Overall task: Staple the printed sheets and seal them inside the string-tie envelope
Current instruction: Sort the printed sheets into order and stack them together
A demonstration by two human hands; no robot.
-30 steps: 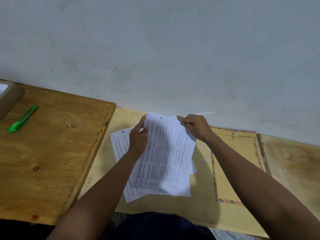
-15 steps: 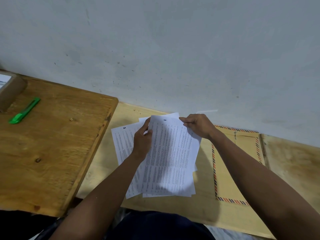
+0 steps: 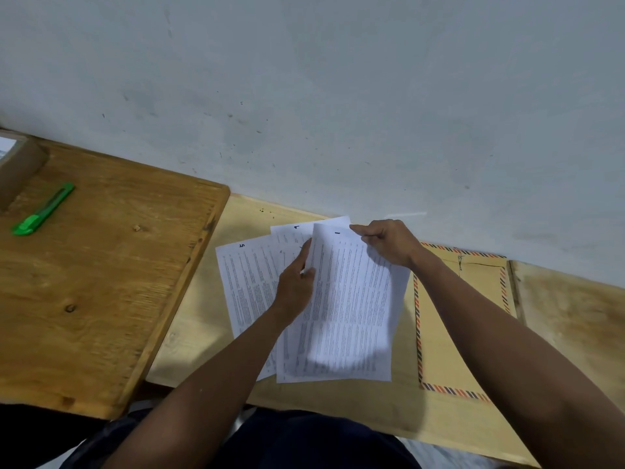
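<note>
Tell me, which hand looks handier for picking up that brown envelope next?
The right hand, probably. It pinches the top corner of the printed sheets right beside the envelope, which lies under that arm. The left hand holds the sheets' other edge, farther away.

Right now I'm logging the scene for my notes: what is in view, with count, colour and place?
printed sheets: several, exact count unclear, white with dark print, fanned on the pale board in the middle.
string-tie envelope: one, tan with a red and dark striped border, flat on the pale board right of the sheets.
pale board: one, light wood, under sheets and envelope.
brown board: one, darker wood, left.
green cutter: one, bright green, far left on the brown board.
box: one, brown, left edge, partly cut off.
wall: grey, behind.
left hand: holds the top sheet's left edge.
right hand: pinches its top corner.
</note>
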